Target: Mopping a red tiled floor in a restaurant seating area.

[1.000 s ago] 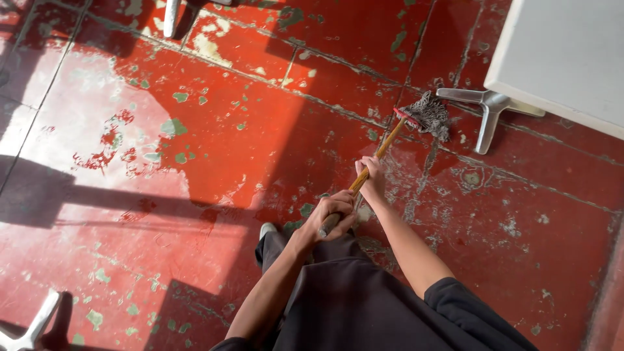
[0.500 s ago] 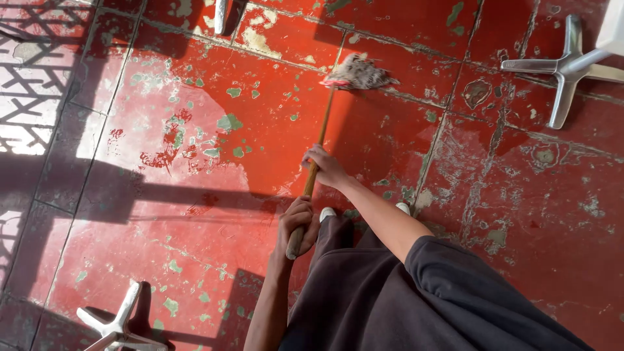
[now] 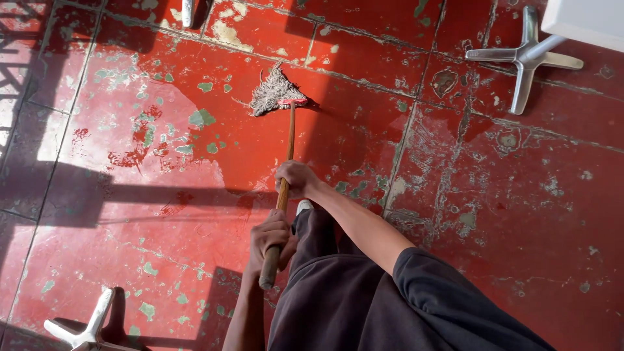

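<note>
I hold a mop with a long wooden handle [image 3: 290, 140] in both hands. My right hand [image 3: 296, 179] grips the handle higher up, toward the mop head. My left hand [image 3: 270, 235] is closed around the handle near its lower end. The grey stringy mop head [image 3: 274, 92] with a red collar rests on the worn red tiled floor [image 3: 162, 195] ahead of me. The tiles around the mop head look wet and darker. My dark trousers and one light shoe tip [image 3: 303, 206] show below the hands.
A metal cross-shaped table base [image 3: 525, 60] stands at the upper right under a white tabletop [image 3: 585, 23]. Another metal base [image 3: 84, 325] sits at the lower left. A metal leg [image 3: 188, 12] shows at the top edge. Shadows cross the left floor.
The mop head has swept from near the right table base leftward across the tiles to the upper middle. Both hands stayed on the handle.
</note>
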